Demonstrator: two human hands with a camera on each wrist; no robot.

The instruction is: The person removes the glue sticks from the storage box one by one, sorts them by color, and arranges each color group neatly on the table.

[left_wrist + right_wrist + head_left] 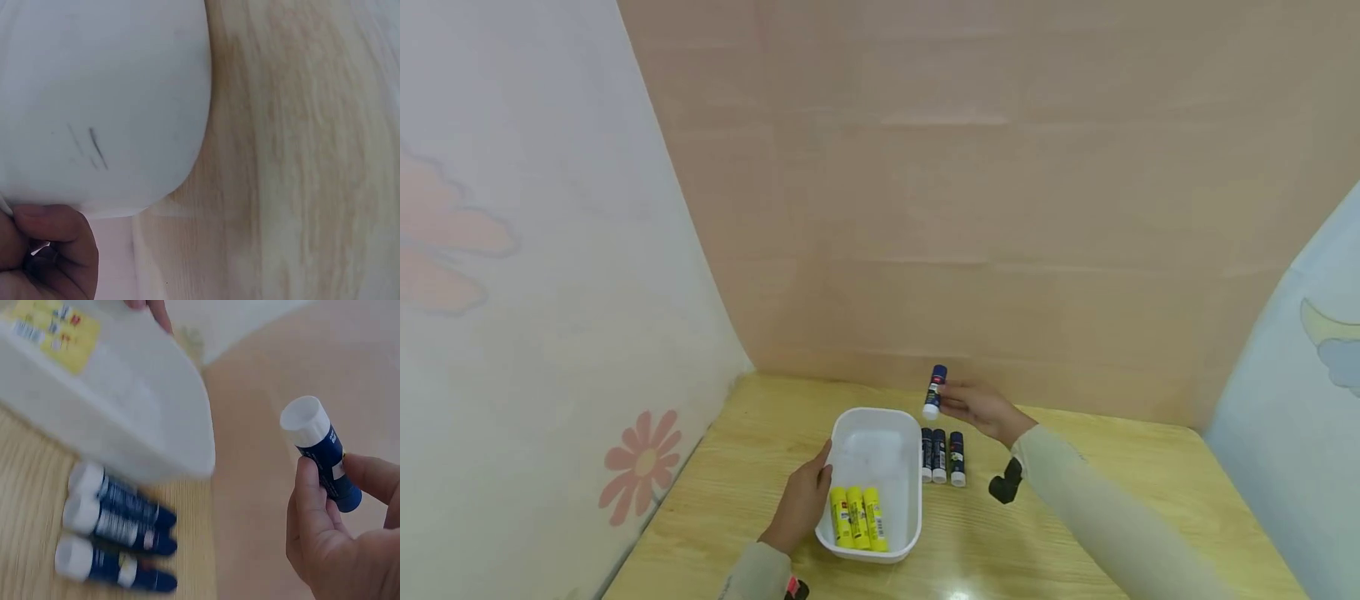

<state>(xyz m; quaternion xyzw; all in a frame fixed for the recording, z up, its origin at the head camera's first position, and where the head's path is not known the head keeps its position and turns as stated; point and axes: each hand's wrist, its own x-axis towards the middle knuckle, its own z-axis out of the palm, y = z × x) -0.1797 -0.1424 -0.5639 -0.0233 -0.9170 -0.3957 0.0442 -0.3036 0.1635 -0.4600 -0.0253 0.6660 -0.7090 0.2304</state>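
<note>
your right hand [981, 410] pinched a blue glue stick [935, 392] between thumb and fingers, in the air near the far right corner of the white tray [872, 454]. your left hand [805, 502] gripped the tray's left rim, fingers curled. three yellow glue sticks [858, 518] lay inside; three dark blue glue sticks [939, 454] lay just right of it on the wooden table [1045, 517].

Soft light, glare on table [1037, 550]

A white tray [868, 454] is borne by the wood-grained table [1022, 542]. Beside the tray, three dark-blue glue sticks [939, 457] are laid.
</note>
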